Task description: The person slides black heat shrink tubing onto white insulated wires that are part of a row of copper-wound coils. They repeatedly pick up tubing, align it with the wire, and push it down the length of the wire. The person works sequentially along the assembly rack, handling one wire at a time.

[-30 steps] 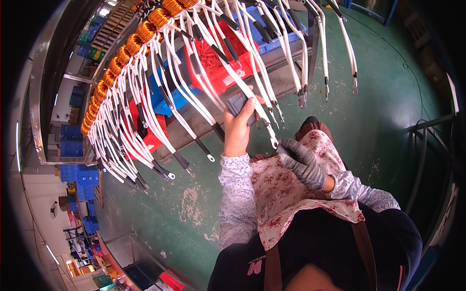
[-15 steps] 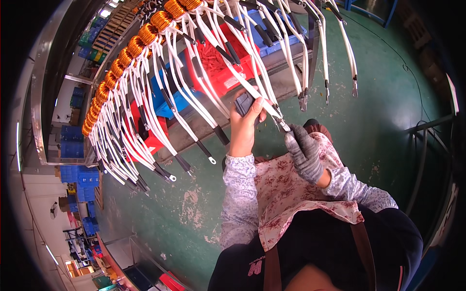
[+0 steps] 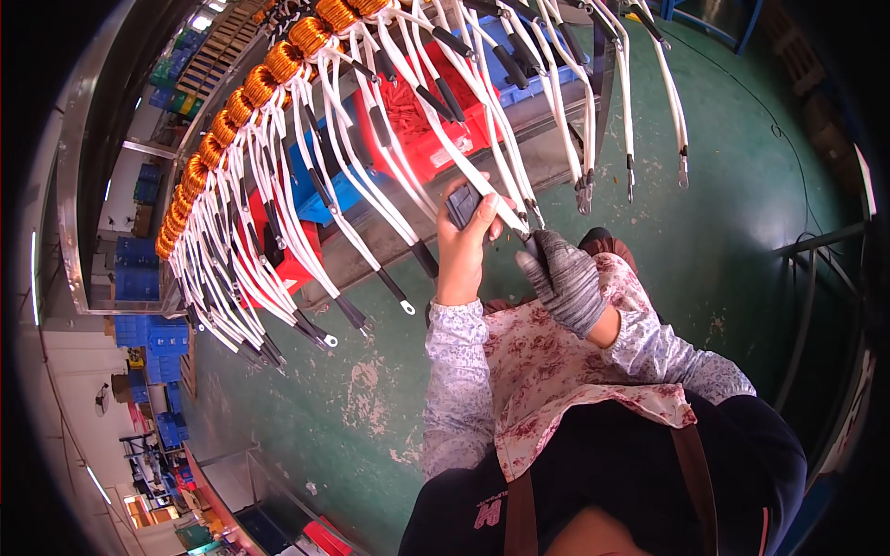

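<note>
My bare left hand (image 3: pixel 461 264) is closed around a white-sleeved cable (image 3: pixel 469 170), its thumb lying along the sleeve. A dark, block-shaped object (image 3: pixel 463 204) is held in the same hand; its kind is unclear. At the cable's lower end, my right hand (image 3: pixel 567 285), in a grey knitted glove, is closed with its fingertips on the tip, which they mostly hide. Another white cable with a metal lug (image 3: pixel 540 221) hangs just beside the fingertips. Above, copper-wound coils (image 3: pixel 260 86) hang in a row with their white leads drooping toward me.
A red bin (image 3: pixel 445 159) of small red pieces and blue bins (image 3: pixel 320 190) stand behind the hanging leads on a metal rack (image 3: pixel 357 246). Many leads end in black sleeves and lugs (image 3: pixel 406 307). Green floor (image 3: pixel 371 398) lies below; a metal frame (image 3: pixel 820 241) stands at right.
My gloved right hand has shifted slightly up and left, its fingers now covering the cable's metal tip. The left hand keeps its hold; the hanging leads at right have swung slightly.
</note>
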